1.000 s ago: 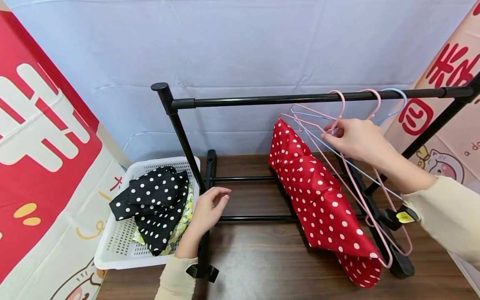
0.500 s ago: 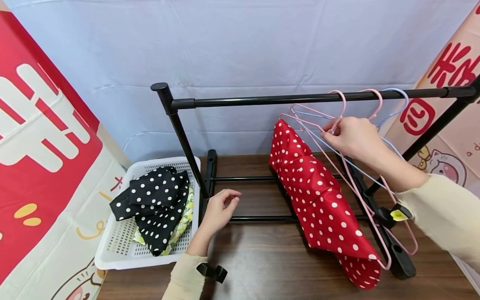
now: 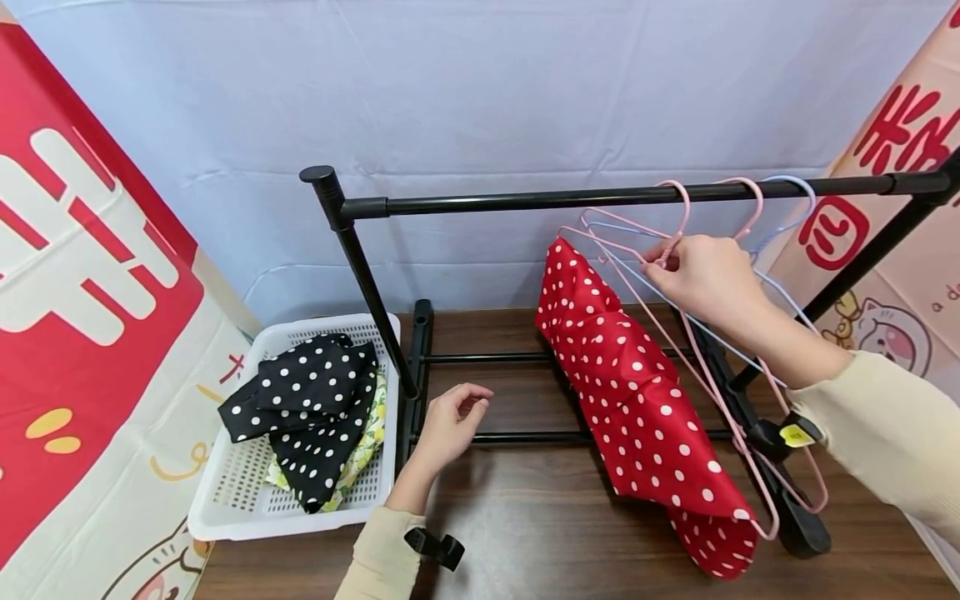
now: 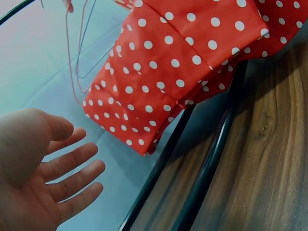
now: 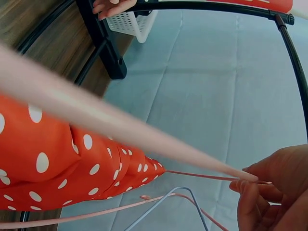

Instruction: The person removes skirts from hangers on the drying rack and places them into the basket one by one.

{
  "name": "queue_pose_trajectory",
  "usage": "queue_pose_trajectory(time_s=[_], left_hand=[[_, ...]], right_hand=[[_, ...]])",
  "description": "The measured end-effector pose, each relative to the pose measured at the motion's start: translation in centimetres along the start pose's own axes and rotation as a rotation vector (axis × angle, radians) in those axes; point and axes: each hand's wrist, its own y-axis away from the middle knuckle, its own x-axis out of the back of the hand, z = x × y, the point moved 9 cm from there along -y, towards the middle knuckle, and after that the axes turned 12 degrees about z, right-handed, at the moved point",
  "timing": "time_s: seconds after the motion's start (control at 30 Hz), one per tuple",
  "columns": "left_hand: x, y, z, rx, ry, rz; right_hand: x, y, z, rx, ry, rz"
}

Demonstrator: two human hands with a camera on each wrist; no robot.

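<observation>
My right hand (image 3: 708, 275) pinches the neck of a pink clothes hanger (image 3: 686, 204), whose hook sits over the black rail (image 3: 525, 200). Red fabric with white dots (image 3: 637, 392) hangs from that hanger, slanting down toward the front; whether it is a garment is unclear. In the right wrist view, thumb and fingers meet at the hanger's neck (image 5: 248, 174). My left hand (image 3: 453, 421) hovers near the rack's left post, its fingers loose and apart from the fabric. The left wrist view shows those fingers (image 4: 72, 185) holding nothing.
Behind my right hand, another pink hanger (image 3: 752, 200) and a blue hanger (image 3: 806, 200) hang on the rail. A white basket (image 3: 206, 508) at the left holds black dotted fabric (image 3: 315, 400) and yellow-patterned fabric (image 3: 367, 446). Lower black bars (image 3: 525, 437) cross the wooden table (image 3: 525, 517).
My left hand has drifted right, away from the basket. My right hand keeps its pinch on the pink hanger, with its forearm shifted slightly left. The red fabric has barely moved.
</observation>
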Motion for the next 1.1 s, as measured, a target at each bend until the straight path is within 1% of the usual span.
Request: queue_pose_trajectory(time_s=[0.3, 0.6, 0.7, 0.9, 1.03, 1.1], left_hand=[[-0.8, 0.2, -0.2, 0.02, 0.003, -0.013], [-2.2, 0.2, -0.7, 0.058, 0.013, -0.065], [-2.6, 0.1, -0.9, 0.079, 0.019, -0.073], [-3.2, 0.0, -1.2, 0.137, 0.037, -0.061], [-3.8, -0.1, -1.3, 0.173, 0.074, -0.084], [-4.2, -0.2, -1.2, 0.178, 0.098, -0.097]], right_hand=[[0.5, -0.1, -0.7, 0.005, 0.024, 0.027], [1.5, -0.1, -2.1, 0.044, 0.01, 0.069], [1.8, 0.0, -2.7, 0.05, 0.004, 0.077], [2.2, 0.1, -3.8, 0.074, -0.009, 0.089], [2.6, 0.3, -4.4, 0.095, -0.019, 0.104], [2.8, 0.4, -4.7, 0.104, -0.025, 0.109]])
